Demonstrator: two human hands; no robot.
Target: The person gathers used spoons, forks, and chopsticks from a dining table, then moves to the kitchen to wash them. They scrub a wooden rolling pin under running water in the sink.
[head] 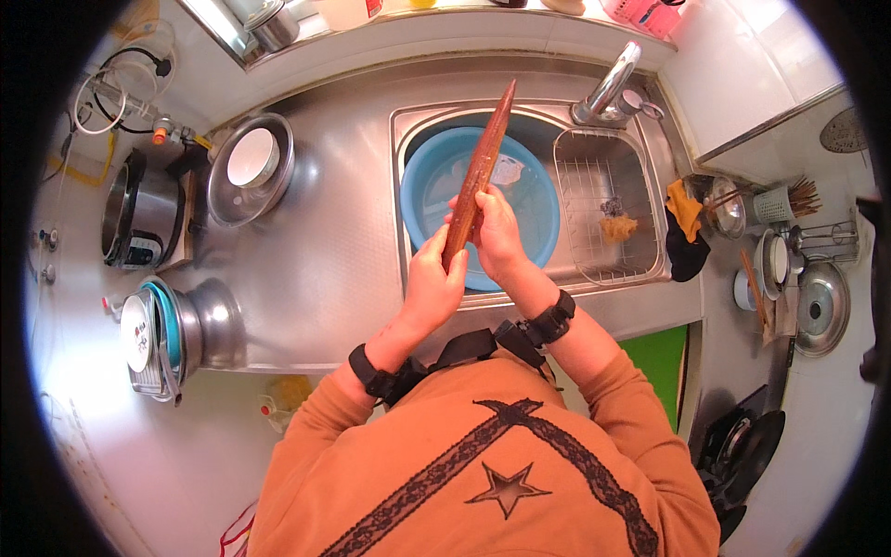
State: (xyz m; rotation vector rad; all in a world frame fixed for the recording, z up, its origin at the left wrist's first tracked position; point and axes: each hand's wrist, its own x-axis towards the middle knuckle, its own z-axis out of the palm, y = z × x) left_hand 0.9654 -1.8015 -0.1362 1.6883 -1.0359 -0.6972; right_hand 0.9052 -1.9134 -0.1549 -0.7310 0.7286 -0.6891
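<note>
A long, reddish-brown tapered rod [482,163], which looks like a wooden rolling pin, slants up over a blue plastic basin [412,202]. My left hand [435,278] grips its lower end. Higher up, the fingers of my right hand [498,230] close round the rod from the right side. Its pointed far end stands free above the basin's back rim. Water lies in the basin, and a pale patch shows near its back. The basin sits in the left part of a stainless steel sink [480,301].
A wire rack [585,209] with scourers [617,226] fills the sink's right side, below a chrome faucet [612,83]. On the left stand a steel bowl [282,177] holding a white bowl [252,158], an electric cooker [143,216] and stacked basins [182,334]. Cloths [686,212] hang at the right.
</note>
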